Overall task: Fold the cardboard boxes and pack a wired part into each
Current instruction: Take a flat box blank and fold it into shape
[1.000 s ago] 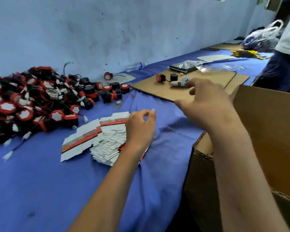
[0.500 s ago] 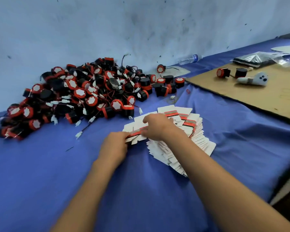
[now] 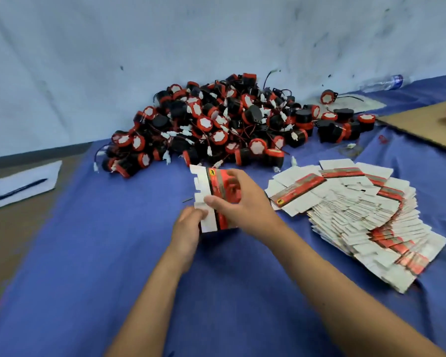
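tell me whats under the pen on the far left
The pen lies on a white sheet of paper, which rests on the brown surface beside the blue cloth. Whatever is written beneath the pen is covered.

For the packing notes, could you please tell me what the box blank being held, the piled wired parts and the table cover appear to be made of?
Box blank, gripped by both hands: thin printed cardboard, white with a glossy-looking red band; its flaps are die-cut.
Wired parts: probably moulded plastic, matte black bodies with red rims; thin insulated leads end in white connectors.
Table cover: likely blue woven cloth, matte, faintly creased.
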The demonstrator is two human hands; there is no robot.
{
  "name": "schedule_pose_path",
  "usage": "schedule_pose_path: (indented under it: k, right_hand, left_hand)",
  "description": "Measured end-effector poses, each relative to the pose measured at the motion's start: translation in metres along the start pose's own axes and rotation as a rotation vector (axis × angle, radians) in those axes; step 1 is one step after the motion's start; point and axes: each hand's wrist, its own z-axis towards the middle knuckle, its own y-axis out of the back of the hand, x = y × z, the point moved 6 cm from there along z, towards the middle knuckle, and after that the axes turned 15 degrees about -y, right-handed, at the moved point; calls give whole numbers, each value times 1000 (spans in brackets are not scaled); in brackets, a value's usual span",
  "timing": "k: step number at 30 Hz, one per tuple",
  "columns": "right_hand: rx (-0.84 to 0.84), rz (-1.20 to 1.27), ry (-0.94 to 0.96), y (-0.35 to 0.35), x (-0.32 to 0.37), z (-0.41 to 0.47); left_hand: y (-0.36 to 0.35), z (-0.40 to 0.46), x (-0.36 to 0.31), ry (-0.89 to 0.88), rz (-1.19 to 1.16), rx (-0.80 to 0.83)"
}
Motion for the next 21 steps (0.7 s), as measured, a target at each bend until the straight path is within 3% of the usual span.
schedule_pose_path:
  k: [2,6,9,15,21]
  right_hand:
    - [14,64,-17,-25,-6,-4]
    - [-134,107,-30,-35,-14,-4]
    - [-210,114,-73,-33,-21,-5]
    - [-48,541,-216,-31,-31,-2]
    - [17,565,-190,-29,-29,-5]
  left_hand:
    - [9,-2,2,-70,-33,100]
    - [18,4,-3,-175,-61,188]
    - [18,7,-5,-232,-139,185]
    - [22,5,-3,-113,-425,64]
    - [21,-1,-6,-73,-403,39]
